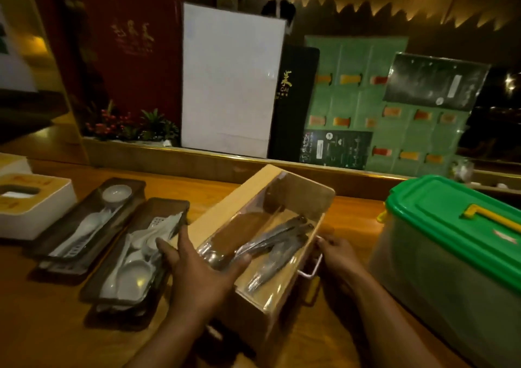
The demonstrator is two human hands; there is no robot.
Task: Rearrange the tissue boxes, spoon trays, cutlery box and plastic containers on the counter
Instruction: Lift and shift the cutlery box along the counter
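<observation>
A light wooden cutlery box (225,212) with a clear lid holds metal spoons and forks; it sits at an angle in the middle of the counter. My left hand (197,269) presses on its near left corner, thumb over the lid. My right hand (339,255) grips its right side by a white wire handle. Left of the box lie two dark spoon trays (93,198) (172,207) with white spoons. A white tissue box (56,198) stands at the far left. A plastic container with a green lid (439,207) stands at the right.
Behind the wooden counter (352,218) runs a raised ledge with upright menus: a red one (127,57), a white one (231,80), a black one (296,100) and a green one (394,114). A small plant with red berries (127,126) stands at the back left.
</observation>
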